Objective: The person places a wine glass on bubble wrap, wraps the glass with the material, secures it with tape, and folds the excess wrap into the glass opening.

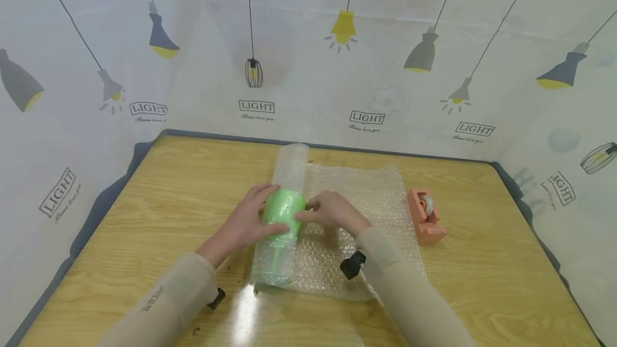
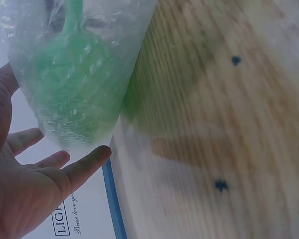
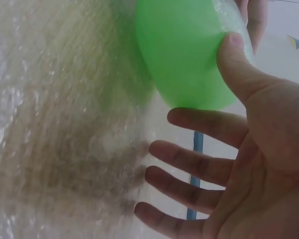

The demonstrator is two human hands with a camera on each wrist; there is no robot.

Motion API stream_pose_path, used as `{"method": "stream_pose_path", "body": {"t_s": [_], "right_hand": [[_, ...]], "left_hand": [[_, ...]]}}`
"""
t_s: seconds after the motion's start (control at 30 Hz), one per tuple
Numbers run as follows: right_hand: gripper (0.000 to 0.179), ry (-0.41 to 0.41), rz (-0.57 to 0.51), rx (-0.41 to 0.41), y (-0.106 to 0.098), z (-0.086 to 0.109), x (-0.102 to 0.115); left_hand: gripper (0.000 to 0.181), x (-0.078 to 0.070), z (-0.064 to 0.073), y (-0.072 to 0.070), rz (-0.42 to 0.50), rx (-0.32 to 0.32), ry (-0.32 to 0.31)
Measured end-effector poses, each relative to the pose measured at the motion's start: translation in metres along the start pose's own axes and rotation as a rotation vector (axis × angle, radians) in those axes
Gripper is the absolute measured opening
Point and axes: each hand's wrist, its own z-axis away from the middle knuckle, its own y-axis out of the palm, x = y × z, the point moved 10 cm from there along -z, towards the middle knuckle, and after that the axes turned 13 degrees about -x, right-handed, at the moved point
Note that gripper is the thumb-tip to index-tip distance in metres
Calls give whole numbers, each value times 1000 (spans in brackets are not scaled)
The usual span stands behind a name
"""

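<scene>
A green goblet (image 1: 285,209), its bowl away from me and its stem toward me, lies on its side, partly rolled in clear bubble wrap (image 1: 356,191). My left hand (image 1: 245,219) holds the wrapped goblet from the left, thumb over the top and fingers along the far left side. In the left wrist view, fingertips (image 2: 102,153) touch the wrap around the bowl. From the right, my right hand (image 1: 332,210) holds the bowl's bare side. The right wrist view has its thumb on the goblet (image 3: 189,55) and index finger at the lower edge, the other fingers spread.
An orange tape dispenser (image 1: 426,217) with a roll of tape stands just right of the bubble wrap sheet. The wooden table (image 1: 482,261) meets a white wall sheet printed with lamps at the back and sides.
</scene>
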Motion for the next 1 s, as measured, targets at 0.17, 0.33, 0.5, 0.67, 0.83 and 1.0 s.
{"method": "stream_pose_path", "body": {"t_s": [0.17,0.33,0.5,0.67,0.83,1.0], "right_hand": [[59,-18,-8,-5,1,0,-3],[55,-24,-37,-8,2,-1,-6],[52,-17,-40,-1,4,-1,-9],[44,-39,-39,3,4,-1,-8],[36,-94,-46,-7,2,1,-7],[38,-107,-30,-33,-2,6,-10]], "left_hand": [[101,0,0,3,-5,-11,-7],[100,-3,0,4,-6,-36,5],[100,-7,-1,7,-6,-41,5],[101,-9,-2,10,-15,-44,0],[100,-13,-3,12,-37,-41,0],[99,-15,-3,16,-56,-36,-7]]}}
